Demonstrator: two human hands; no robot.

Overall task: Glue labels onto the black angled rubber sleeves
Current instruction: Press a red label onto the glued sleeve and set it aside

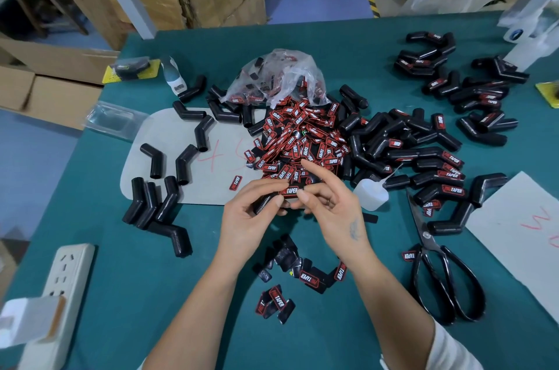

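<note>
At the near middle of the green table [302,46], just below the label heap [299,139]: both hands work one sleeve. Left hand [245,215] has its fingers curled round a black sleeve [263,201], holding it a little above the table. A label [292,190] lies on the sleeve's upper face. Right hand [335,203] pinches or presses that label with thumb and a bent finger; index finger raised free. Contact point partly hidden by the fingers, so I cannot tell whether the label is already seated or only being placed.

Handling, judged:
- Sleeve: light, soft rubber, hollow, bent at an angle. Gives under a hard squeeze, which would bow the face the label must lie on. Best held by one leg near the bend, leaving the flat face clear.
- Surface looks smooth and slightly glossy; probably grippy rather than slippery.
- Label: small, thin, flexible. Take by the edges so wet glue stays off the fingertips.

Glue bottle [370,195] lies just right of the right hand. Bare sleeves [157,203] to the left, labelled sleeves [438,176] to the right.
</note>
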